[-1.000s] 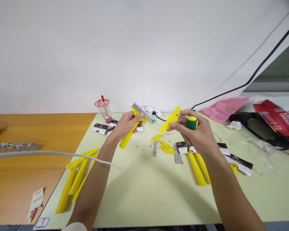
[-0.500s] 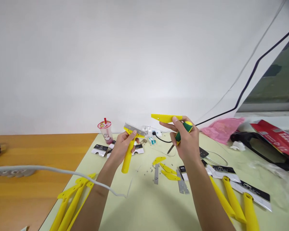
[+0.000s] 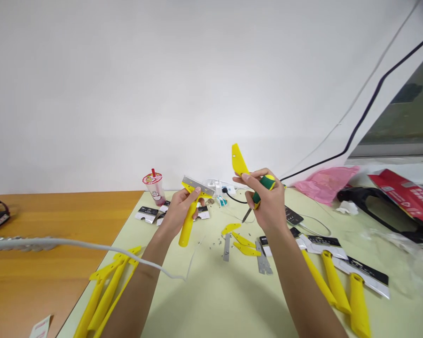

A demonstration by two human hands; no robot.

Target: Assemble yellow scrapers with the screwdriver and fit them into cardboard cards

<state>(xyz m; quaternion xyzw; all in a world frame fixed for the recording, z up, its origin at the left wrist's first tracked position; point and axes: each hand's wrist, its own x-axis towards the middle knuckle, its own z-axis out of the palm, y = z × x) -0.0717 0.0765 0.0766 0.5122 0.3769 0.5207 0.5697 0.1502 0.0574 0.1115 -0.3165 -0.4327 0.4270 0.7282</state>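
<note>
My left hand [image 3: 176, 211] is closed around a yellow scraper [image 3: 186, 230], its head up and its handle slanting down. A metal blade [image 3: 197, 185] lies along the scraper's head, under my thumb. My right hand [image 3: 273, 209] grips a green and yellow screwdriver [image 3: 264, 190], shaft pointing down to the left. Between that hand's thumb and fingers a curved yellow plastic plate [image 3: 238, 160] stands up, with a hole near its end. On the table below lie several loose yellow plates [image 3: 246, 249], a narrow metal blade [image 3: 226, 247], a wider one [image 3: 263, 264] and small screws [image 3: 215, 242].
Several yellow scraper handles lie at the left [image 3: 104, 291] and right [image 3: 357, 300]. Black and white packets [image 3: 363, 274] lie about the table. A drink cup [image 3: 155, 190] stands at the back, near a power strip [image 3: 218, 185]. A grey cable [image 3: 91, 247] crosses the left foreground.
The yellow plate in my right hand has turned from nearly level to upright. My right hand has moved slightly left, with the screwdriver still held. My left hand keeps the scraper nearly in place.
</note>
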